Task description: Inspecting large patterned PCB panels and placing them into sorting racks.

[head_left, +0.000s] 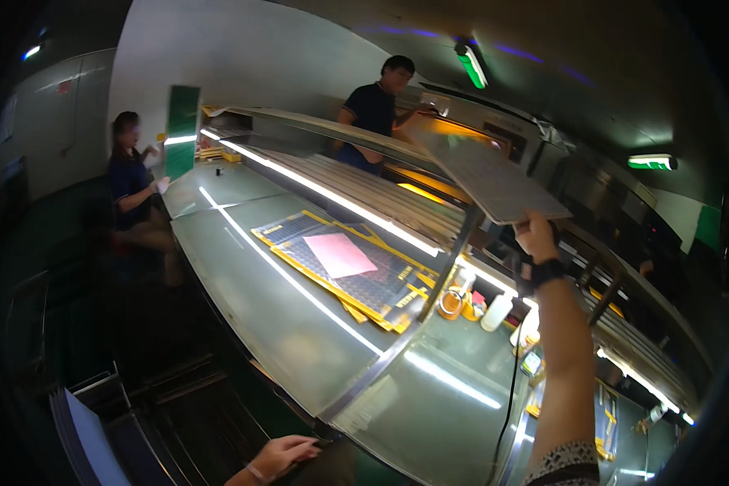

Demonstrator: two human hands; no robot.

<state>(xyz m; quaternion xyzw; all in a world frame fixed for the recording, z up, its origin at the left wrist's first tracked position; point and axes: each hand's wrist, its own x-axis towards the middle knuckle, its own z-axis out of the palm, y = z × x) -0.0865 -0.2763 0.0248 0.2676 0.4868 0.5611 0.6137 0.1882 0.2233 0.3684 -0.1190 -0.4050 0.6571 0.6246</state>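
My right hand point(536, 236) is raised above the bench with its fingers closed on the near corner of a flat, pale grey panel point(494, 174). The panel slants up and away over the top shelf. At its far end, blurred, is the arm of a person point(373, 105) across the shelf; whether that person grips it I cannot tell. Low in the view, my left hand point(279, 458) is beside the bench's front edge, fingers stretched out and nothing visible in them. On the bench, a pink sheet point(340, 255) lies on dark gridded mats point(381, 296) with yellow borders.
A lit shelf point(332, 194) runs above the glossy bench point(275, 324). Bottles, including a white one point(496, 312), and an orange tape roll point(450, 304) stand near its post. Another person point(134, 178) at left holds a green board point(182, 134). A rack point(97, 429) holds panels.
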